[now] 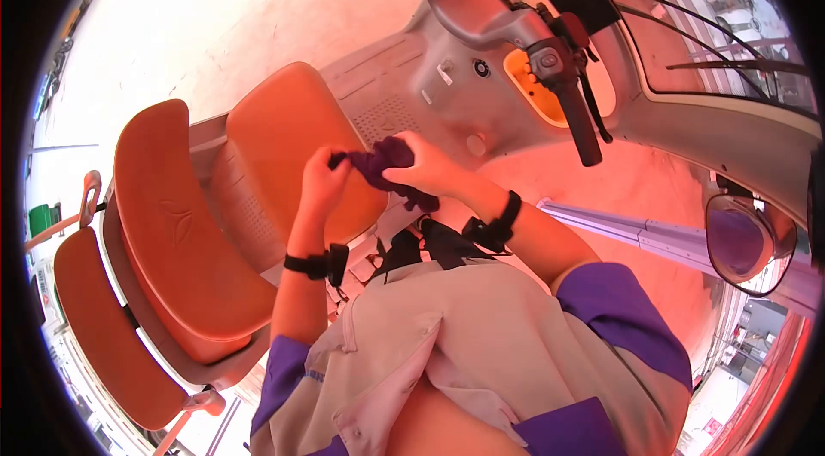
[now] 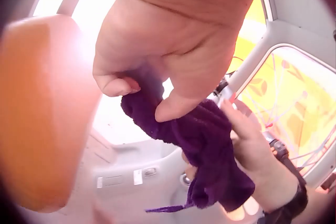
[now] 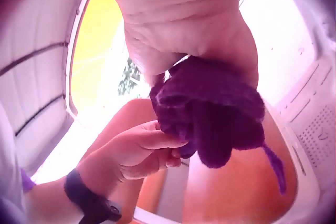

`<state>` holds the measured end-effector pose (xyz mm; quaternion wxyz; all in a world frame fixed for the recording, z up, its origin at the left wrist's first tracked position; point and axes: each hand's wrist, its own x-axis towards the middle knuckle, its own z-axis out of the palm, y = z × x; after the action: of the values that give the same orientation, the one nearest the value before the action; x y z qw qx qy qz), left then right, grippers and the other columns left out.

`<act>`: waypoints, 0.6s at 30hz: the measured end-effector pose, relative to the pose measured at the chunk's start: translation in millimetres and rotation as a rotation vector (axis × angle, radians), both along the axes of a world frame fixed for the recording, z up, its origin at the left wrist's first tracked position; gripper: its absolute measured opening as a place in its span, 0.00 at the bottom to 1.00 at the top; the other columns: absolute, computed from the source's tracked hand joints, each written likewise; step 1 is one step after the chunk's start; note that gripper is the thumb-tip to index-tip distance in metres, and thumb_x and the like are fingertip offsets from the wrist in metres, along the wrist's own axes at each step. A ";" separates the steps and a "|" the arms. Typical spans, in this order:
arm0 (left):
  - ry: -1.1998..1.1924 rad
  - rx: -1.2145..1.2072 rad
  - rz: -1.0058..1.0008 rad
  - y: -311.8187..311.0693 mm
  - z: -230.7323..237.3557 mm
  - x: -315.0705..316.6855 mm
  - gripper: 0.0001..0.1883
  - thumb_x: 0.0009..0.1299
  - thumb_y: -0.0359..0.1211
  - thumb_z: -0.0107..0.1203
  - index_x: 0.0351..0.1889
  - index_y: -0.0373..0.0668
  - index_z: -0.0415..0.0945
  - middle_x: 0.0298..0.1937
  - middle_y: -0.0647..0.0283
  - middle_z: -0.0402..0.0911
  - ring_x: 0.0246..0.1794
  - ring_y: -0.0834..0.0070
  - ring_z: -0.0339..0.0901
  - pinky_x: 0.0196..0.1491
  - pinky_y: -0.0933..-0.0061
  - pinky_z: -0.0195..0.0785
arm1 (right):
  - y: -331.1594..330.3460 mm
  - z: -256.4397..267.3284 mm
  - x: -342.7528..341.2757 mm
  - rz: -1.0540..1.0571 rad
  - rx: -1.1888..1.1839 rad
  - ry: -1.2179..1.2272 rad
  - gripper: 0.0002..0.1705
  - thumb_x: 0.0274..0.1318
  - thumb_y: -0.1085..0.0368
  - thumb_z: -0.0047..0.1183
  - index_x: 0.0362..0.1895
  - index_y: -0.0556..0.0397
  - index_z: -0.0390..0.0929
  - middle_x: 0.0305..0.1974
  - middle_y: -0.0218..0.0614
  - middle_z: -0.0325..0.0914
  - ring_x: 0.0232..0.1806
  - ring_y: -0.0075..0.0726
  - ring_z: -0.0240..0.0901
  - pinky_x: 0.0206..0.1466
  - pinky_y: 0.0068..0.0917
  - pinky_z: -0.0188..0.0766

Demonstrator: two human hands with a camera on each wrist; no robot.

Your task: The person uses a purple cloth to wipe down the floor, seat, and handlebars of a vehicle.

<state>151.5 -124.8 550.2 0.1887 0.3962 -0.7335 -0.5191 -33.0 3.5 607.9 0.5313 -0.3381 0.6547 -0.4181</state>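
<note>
Both hands hold a bunched dark purple cloth [image 1: 371, 165] in front of the body, over the front edge of the orange seat in the head view. My left hand [image 1: 323, 185] pinches one end between thumb and fingers. Curled round the thicker, crumpled part is my right hand [image 1: 434, 174]. In the left wrist view the cloth [image 2: 205, 142] stretches between the two hands, and a thin purple strip [image 2: 168, 209] dangles from its lower end. Folds of the cloth [image 3: 210, 113] hang below the right palm in the right wrist view.
An orange seat [image 1: 296, 146] with a backrest [image 1: 176, 215] stands on the left. Ahead are the handlebar [image 1: 481, 18] of a small vehicle and its grey floor [image 1: 387, 108]. A windshield frame [image 1: 636, 99] and a round mirror [image 1: 741, 241] are on the right.
</note>
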 end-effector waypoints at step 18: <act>0.380 -0.104 0.147 -47.1 123.7 -152.9 0.10 0.69 0.25 0.52 0.46 0.35 0.79 0.41 0.59 0.82 0.40 0.75 0.80 0.42 0.75 0.73 | 64.9 160.2 -93.6 -0.094 -0.372 0.810 0.28 0.50 0.75 0.58 0.58 0.51 0.69 0.48 0.47 0.74 0.51 0.55 0.71 0.54 0.38 0.68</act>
<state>-1.4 -172.0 673.9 0.3814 0.3332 -0.6796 -0.5307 -126.6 68.4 768.1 0.1427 -0.5344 0.7381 -0.3863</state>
